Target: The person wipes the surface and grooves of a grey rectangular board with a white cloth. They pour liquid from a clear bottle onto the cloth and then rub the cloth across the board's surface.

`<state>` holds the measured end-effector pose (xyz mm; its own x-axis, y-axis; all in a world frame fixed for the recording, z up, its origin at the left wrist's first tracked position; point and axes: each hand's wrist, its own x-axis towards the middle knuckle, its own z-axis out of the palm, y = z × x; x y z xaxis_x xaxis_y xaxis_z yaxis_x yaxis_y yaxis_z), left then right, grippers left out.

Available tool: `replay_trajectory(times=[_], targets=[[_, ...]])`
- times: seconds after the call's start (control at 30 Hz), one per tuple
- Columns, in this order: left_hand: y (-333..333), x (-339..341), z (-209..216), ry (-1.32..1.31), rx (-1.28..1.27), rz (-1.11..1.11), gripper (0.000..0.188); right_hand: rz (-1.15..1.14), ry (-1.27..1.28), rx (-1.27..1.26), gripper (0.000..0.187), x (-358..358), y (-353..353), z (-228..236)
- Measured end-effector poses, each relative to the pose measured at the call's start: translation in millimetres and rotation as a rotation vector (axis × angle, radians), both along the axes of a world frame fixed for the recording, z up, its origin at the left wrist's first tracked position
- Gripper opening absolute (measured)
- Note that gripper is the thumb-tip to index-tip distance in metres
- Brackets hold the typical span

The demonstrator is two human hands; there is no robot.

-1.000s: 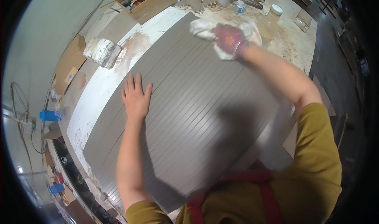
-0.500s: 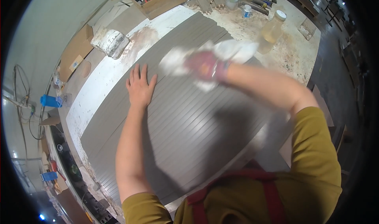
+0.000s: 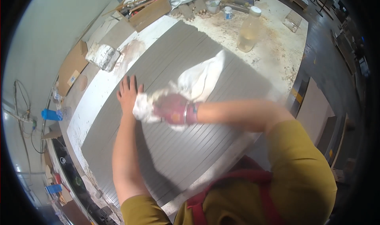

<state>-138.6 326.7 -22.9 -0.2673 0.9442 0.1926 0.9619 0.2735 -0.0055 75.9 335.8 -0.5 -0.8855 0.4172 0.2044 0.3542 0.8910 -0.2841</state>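
A large grey panel (image 3: 190, 145) with narrow parallel grooves lies on the worktable. Bare and with fingers spread, my left hand (image 3: 128, 93) rests flat near the panel's far left edge. My right hand (image 3: 174, 109), in a dark pink glove, grips a white cloth (image 3: 202, 76) against the panel's surface. Part of the cloth bunches up beside my left wrist, and a loose end trails toward the far right. The glove's fingers are blurred and partly hidden by the cloth.
Beyond the panel stand a jar of yellowish liquid (image 3: 248, 33), a small white-and-blue bottle (image 3: 228, 12) and a wooden box of tools (image 3: 152, 15). A wrapped white block (image 3: 103, 57) sits at the left, near cardboard (image 3: 71, 68). A blue cup (image 3: 51, 114) is farther left.
My right hand has swept the cloth nearer and to the left, close to my left wrist. My left hand stays on the panel, its fingers slightly shifted. The view has moved a little.
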Motion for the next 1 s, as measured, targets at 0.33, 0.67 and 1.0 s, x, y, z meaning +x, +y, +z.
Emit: replay_trajectory(times=[0.33, 0.67, 1.0], targets=[[-202.3, 11.5, 20.9, -0.129, -0.158, 0.09, 0.056, -0.63, -0.068, -0.09, 0.019, 101.1, 169.0, 5.2], [-205.4, 14.6, 17.9, -0.125, -0.151, 0.094, 0.055, -0.598, -0.021, -0.115, 0.033, 125.1, 153.1, -12.6], [-211.9, 4.8, 8.1, -0.125, -0.105, 0.12, 0.054, 0.094, -0.41, -0.034, 0.026, 65.2, -56.7, 19.6]])
